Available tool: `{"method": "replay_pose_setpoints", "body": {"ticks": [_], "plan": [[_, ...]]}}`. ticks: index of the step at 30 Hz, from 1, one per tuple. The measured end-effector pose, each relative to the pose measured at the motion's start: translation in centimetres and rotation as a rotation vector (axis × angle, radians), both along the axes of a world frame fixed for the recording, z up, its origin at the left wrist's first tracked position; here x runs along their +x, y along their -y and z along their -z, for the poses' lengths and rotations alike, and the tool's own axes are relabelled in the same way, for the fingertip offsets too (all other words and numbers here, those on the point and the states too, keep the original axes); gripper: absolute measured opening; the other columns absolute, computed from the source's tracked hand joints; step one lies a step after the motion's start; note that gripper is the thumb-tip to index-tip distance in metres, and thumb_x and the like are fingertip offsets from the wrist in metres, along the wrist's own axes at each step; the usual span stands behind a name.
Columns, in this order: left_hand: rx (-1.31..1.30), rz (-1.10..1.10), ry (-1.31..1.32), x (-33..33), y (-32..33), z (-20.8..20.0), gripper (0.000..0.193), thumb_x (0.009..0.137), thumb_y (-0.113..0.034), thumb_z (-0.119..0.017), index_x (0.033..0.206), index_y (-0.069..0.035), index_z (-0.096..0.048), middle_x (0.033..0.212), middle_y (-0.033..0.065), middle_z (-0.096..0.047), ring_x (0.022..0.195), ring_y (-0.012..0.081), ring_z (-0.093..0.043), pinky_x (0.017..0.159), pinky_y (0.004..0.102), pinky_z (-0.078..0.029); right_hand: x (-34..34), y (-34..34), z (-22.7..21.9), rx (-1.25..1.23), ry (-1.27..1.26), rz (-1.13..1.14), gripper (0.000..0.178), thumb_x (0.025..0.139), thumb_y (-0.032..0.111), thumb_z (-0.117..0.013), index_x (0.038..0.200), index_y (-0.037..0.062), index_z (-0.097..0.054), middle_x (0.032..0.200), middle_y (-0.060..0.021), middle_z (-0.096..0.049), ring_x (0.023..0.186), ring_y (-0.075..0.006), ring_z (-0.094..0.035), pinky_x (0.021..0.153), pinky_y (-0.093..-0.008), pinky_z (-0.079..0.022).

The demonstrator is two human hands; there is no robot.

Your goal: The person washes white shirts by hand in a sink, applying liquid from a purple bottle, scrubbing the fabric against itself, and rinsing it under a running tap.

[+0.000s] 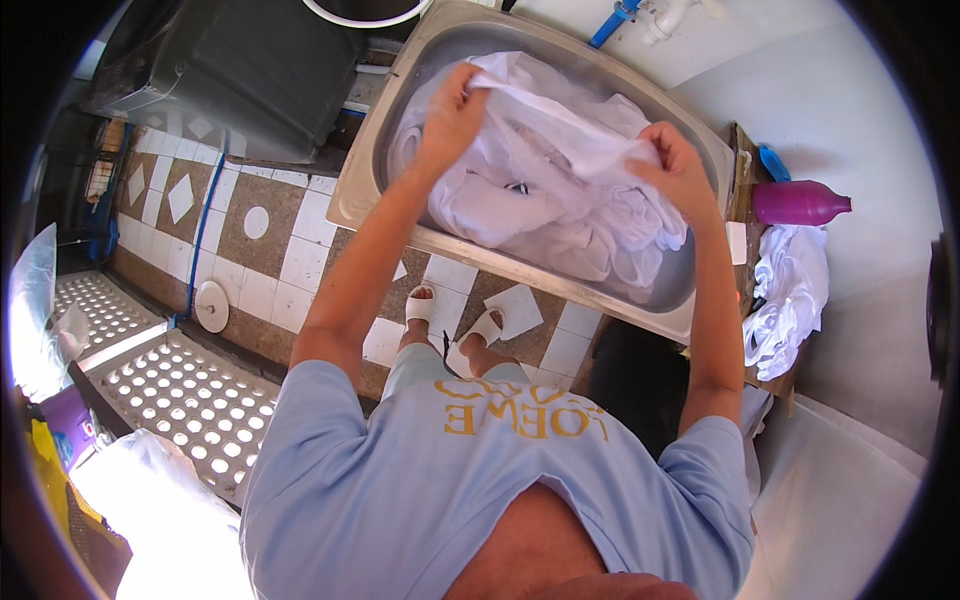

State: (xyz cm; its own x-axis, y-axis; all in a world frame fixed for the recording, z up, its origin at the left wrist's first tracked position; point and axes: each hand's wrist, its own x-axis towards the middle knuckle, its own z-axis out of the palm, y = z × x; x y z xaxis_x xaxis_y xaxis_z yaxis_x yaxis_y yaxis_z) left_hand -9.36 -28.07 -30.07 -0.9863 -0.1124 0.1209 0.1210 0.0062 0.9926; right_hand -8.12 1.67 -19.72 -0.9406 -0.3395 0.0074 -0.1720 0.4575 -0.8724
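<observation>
Two hands (455, 120) (680, 172) pinching white fabric (565, 132) over metal sink (358, 195), patterned tile floor (300, 255), pale wall (860, 140)

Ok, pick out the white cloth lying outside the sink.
The bundle at far right, near the purple bottle; the other white cloth sits in the metal sink, part stretched between left hand and right hand.

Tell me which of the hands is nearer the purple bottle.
Right. The right hand, over the sink's right side, is left of the bottle; the left hand, over the sink's left side, is much farther left.
</observation>
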Motion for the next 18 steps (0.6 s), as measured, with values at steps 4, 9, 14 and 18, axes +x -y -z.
{"method": "replay_pose_setpoints", "body": {"ticks": [4,9,14,18], "plan": [[-0.182,-0.052,-0.314,-0.4,0.7,-6.2,0.034,0.092,-0.035,-0.055,0.107,-0.004,-0.057,0.089,0.0069,-0.060,0.076,0.0124,-0.055,0.069,0.0290,-0.047,-0.2,-1.3,-0.7,0.522,-0.491,0.136,0.025,0.069,0.009,-0.070,0.091,0.0050,-0.058,0.079,-0.0098,-0.060,0.075,-0.0226,-0.059,0.071,-0.0332,-0.048],[-0.084,0.043,-0.165,2.3,2.3,-13.6,0.060,0.091,-0.059,-0.046,0.119,-0.007,-0.054,0.098,0.0060,-0.060,0.087,0.0154,-0.056,0.075,0.0308,-0.046,-0.7,1.1,-5.8,0.184,-0.717,0.341,0.025,0.072,0.013,-0.071,0.093,0.0047,-0.060,0.082,-0.0129,-0.062,0.077,-0.0271,-0.061,0.073,-0.0363,-0.049],[0.177,0.105,0.510,1.0,3.0,-8.7,0.080,0.089,-0.070,-0.022,0.127,-0.005,-0.049,0.119,0.0107,-0.060,0.109,0.0270,-0.058,0.097,0.0384,-0.044,-1.9,-1.9,7.6,0.366,-0.329,0.239,0.037,0.074,0.019,-0.074,0.106,0.0034,-0.064,0.090,-0.0125,-0.067,0.086,-0.0245,-0.064,0.077,-0.0304,-0.049],[0.368,0.137,0.246,1.7,6.0,-7.9,0.061,0.098,-0.050,-0.023,0.124,-0.001,-0.049,0.120,0.0127,-0.060,0.108,0.0245,-0.059,0.099,0.0388,-0.043,-0.6,1.0,-1.3,0.019,0.031,0.351,0.035,0.075,0.021,-0.075,0.102,0.0013,-0.064,0.089,-0.0088,-0.068,0.090,-0.0176,-0.064,0.079,-0.0285,-0.049]]}}
